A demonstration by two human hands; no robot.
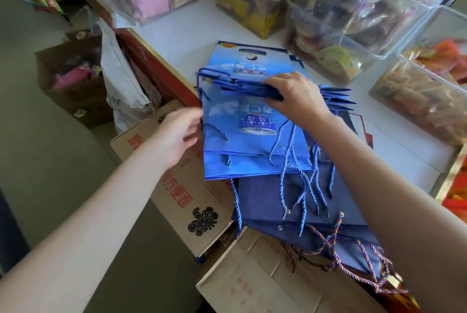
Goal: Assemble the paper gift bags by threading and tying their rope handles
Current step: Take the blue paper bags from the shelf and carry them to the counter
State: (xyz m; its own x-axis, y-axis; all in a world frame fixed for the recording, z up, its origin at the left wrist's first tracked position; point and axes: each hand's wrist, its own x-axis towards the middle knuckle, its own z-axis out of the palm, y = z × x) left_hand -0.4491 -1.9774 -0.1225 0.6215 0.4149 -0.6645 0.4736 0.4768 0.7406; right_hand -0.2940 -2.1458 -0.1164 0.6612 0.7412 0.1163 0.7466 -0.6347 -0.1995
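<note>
Bags (255, 135) stacked flat: my right hand (298, 100) presses them with loose fingers, my left hand (180, 133) curls at their edge, grip unclear.

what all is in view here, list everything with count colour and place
light blue paper gift bags: several, flat stack, counter middle
dark blue bags: a few, under the light blue stack, nearer the person
blue rope handles: many, loose over the dark bags
multicolour ropes: several, red-blue-yellow, lower right
clear plastic bins: several, full of packaged snacks, counter back and right
cardboard boxes: two, brown, below the counter edge
white sack: one, left of counter
left hand: at the stack's left edge, blurred
right hand: fingers resting flat on the bag edges
</note>
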